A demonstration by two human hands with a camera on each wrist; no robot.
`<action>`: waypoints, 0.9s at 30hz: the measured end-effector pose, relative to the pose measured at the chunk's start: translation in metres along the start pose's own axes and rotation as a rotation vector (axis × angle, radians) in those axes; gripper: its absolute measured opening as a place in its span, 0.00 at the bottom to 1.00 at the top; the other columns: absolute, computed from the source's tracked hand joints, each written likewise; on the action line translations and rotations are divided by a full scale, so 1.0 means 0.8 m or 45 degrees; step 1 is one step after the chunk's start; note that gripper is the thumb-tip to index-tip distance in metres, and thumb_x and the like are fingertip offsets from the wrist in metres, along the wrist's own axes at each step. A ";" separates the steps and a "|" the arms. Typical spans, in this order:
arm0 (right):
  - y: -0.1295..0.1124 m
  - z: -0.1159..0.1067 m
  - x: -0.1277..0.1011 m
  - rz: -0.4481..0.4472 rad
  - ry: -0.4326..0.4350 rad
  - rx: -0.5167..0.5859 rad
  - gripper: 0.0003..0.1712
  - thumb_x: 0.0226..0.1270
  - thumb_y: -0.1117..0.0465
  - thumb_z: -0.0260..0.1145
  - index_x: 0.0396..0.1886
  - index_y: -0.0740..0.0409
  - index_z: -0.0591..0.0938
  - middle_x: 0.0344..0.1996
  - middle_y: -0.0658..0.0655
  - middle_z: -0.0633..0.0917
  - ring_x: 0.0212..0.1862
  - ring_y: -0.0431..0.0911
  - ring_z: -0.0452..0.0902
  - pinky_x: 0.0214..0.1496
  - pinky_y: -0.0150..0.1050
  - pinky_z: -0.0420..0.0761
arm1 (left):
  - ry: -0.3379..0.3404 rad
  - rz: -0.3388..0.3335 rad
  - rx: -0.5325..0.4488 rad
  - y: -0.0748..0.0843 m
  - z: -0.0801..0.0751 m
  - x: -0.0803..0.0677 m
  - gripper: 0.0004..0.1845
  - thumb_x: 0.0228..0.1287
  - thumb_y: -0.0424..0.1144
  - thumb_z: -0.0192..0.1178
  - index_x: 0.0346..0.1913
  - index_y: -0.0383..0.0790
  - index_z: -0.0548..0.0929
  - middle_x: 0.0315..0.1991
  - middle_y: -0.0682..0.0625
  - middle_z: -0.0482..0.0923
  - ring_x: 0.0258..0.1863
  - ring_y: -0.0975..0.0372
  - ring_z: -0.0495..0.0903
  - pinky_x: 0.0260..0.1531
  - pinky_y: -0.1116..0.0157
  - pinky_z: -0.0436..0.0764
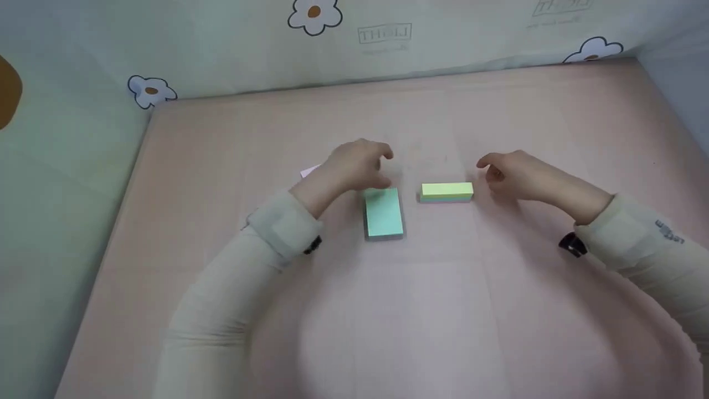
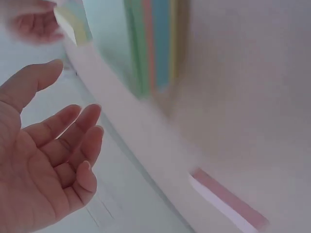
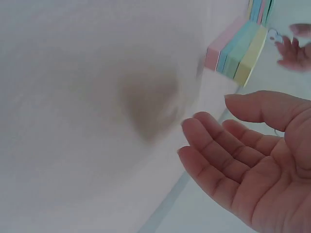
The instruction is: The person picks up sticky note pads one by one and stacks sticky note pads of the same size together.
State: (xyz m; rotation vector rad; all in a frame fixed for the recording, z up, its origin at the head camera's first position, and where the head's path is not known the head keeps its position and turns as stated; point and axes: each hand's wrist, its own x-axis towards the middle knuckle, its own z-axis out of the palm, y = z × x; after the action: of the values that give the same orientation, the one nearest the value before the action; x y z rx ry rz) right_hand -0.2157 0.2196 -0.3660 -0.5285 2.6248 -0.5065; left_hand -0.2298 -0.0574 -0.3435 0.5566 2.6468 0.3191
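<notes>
Two stacks of coloured sticky notes lie on the pink table (image 1: 421, 310). The one with a green top (image 1: 383, 213) lies lengthwise just under my left hand (image 1: 360, 166); its coloured layers (image 2: 150, 43) show in the left wrist view. The yellow-topped stack (image 1: 447, 192) lies crosswise, just left of my right hand (image 1: 512, 173); its layered end (image 3: 238, 51) shows in the right wrist view. Both hands hover with relaxed, empty fingers (image 2: 73, 141), palm up to the wrist cameras (image 3: 233, 155). Neither hand touches a stack.
A single pink note (image 1: 310, 171) lies flat behind my left wrist, also seen as a pink strip (image 2: 228, 201) in the left wrist view. Pale flower-print cloth (image 1: 354, 44) walls the table at back and both sides.
</notes>
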 end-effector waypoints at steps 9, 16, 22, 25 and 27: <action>0.017 0.001 -0.010 -0.064 0.134 -0.002 0.17 0.55 0.70 0.56 0.45 0.69 0.78 0.32 0.59 0.81 0.36 0.50 0.74 0.41 0.44 0.72 | 0.219 -0.235 -0.229 -0.103 0.002 -0.040 0.18 0.61 0.37 0.54 0.54 0.38 0.75 0.41 0.44 0.77 0.38 0.55 0.72 0.39 0.61 0.73; 0.011 0.012 -0.009 -0.071 0.075 0.012 0.17 0.54 0.70 0.56 0.45 0.68 0.78 0.33 0.59 0.81 0.36 0.49 0.73 0.40 0.44 0.72 | 0.235 -0.310 -0.205 -0.138 0.019 -0.047 0.20 0.58 0.34 0.51 0.55 0.35 0.74 0.45 0.40 0.74 0.42 0.51 0.72 0.46 0.56 0.71; 0.008 0.014 -0.007 -0.038 0.027 -0.011 0.19 0.53 0.72 0.56 0.47 0.70 0.77 0.37 0.63 0.81 0.39 0.52 0.73 0.44 0.47 0.73 | 0.294 -0.266 -0.130 -0.146 0.033 -0.046 0.23 0.54 0.34 0.55 0.56 0.34 0.73 0.50 0.38 0.70 0.45 0.49 0.71 0.48 0.53 0.70; 0.008 0.013 -0.007 -0.001 -0.001 -0.026 0.20 0.54 0.71 0.56 0.49 0.71 0.76 0.39 0.65 0.80 0.41 0.53 0.73 0.45 0.49 0.73 | 0.307 -0.244 -0.121 -0.144 0.036 -0.042 0.24 0.54 0.34 0.56 0.57 0.33 0.72 0.51 0.38 0.69 0.45 0.49 0.70 0.48 0.53 0.70; 0.010 0.012 -0.007 0.014 -0.015 -0.031 0.21 0.54 0.71 0.56 0.49 0.71 0.75 0.40 0.65 0.80 0.42 0.54 0.74 0.46 0.50 0.73 | 0.305 -0.230 -0.112 -0.142 0.037 -0.040 0.25 0.55 0.33 0.56 0.57 0.32 0.71 0.51 0.38 0.69 0.45 0.49 0.70 0.48 0.54 0.71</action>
State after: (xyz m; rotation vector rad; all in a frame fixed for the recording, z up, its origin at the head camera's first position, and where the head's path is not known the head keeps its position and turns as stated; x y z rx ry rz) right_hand -0.2088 0.2261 -0.3760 -0.5230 2.6238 -0.4674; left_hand -0.2284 -0.1688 -0.3926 0.2621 2.8699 0.4701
